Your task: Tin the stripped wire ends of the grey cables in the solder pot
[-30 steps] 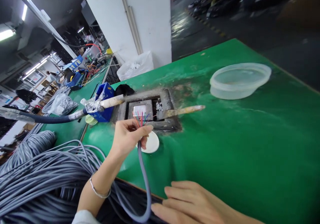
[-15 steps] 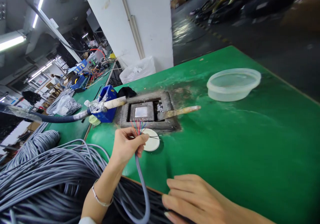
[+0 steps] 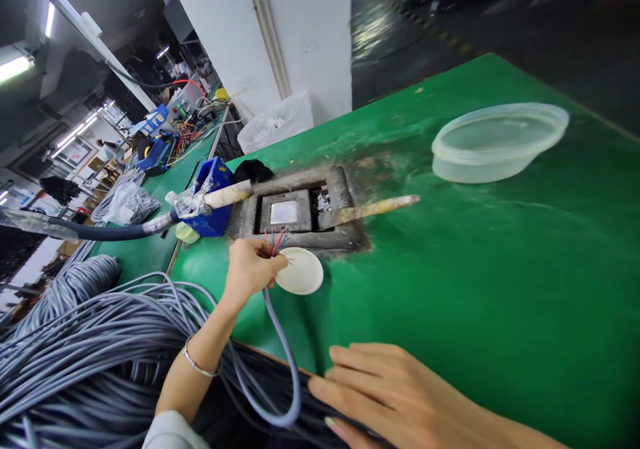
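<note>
My left hand (image 3: 254,267) is closed round the end of a grey cable (image 3: 283,349), just left of a small white dish (image 3: 306,272). Thin coloured wires (image 3: 275,242) fan out above its fingers, and the cable loops down past the table edge. Beyond the dish sits a grimy solder pot (image 3: 290,212) with a shiny square of metal in its middle. A flat scraper (image 3: 377,209) rests across the pot's right side. My right hand (image 3: 380,392) lies low at the table's front edge, its fingers stretched out and nothing seen in them.
Bundles of grey cable (image 3: 100,342) fill the lower left. A blue bin (image 3: 213,195) with a hose nozzle (image 3: 230,195) stands left of the pot. A translucent round tub (image 3: 480,165) is on the green table (image 3: 475,289) at right. A white pillar (image 3: 315,35) rises behind.
The view has shifted a little, with the tub further right. My left hand still holds the cable and has moved slightly left of the dish, uncovering more of it. My right hand stays low.
</note>
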### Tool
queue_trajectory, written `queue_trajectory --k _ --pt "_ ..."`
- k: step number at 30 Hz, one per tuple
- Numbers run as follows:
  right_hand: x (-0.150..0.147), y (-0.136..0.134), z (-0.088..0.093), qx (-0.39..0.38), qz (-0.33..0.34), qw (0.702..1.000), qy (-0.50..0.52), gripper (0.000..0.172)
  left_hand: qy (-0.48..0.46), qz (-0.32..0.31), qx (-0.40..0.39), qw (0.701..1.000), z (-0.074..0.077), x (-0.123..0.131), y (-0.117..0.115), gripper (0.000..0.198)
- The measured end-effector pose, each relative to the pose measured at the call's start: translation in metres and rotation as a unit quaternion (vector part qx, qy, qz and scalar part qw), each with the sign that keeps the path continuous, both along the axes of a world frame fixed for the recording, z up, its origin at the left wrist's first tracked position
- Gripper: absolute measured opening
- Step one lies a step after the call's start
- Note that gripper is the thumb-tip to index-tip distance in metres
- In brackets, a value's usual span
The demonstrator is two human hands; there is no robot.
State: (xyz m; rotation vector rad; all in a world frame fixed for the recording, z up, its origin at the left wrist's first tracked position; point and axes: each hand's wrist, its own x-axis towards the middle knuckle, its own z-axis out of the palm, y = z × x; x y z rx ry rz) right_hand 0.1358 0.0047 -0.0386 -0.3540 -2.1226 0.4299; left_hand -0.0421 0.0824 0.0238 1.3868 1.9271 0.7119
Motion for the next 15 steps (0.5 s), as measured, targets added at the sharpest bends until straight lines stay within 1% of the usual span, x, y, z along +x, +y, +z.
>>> queue_trajectory --k 3,7,11,15 --pt "-0.009 0.006 -0.004 0.025 -0.059 0.997 -0.031 0.039 0.041 -0.022 0.031 0.998 0.009 0.000 0.014 0.017" --pt "-0.014 0.013 -0.011 0.054 -0.119 0.987 -0.092 0.042 0.128 -0.054 0.050 0.989 0.015 0.004 0.045 0.020" --pt "-0.009 0.018 -0.014 0.038 -0.145 0.980 -0.130 0.045 0.208 -0.083 0.076 0.972 0.010 0.007 0.073 0.026" --pt "-0.006 0.019 -0.016 -0.001 -0.130 0.983 -0.128 0.050 0.239 -0.088 0.070 0.964 0.001 0.006 0.092 0.028"
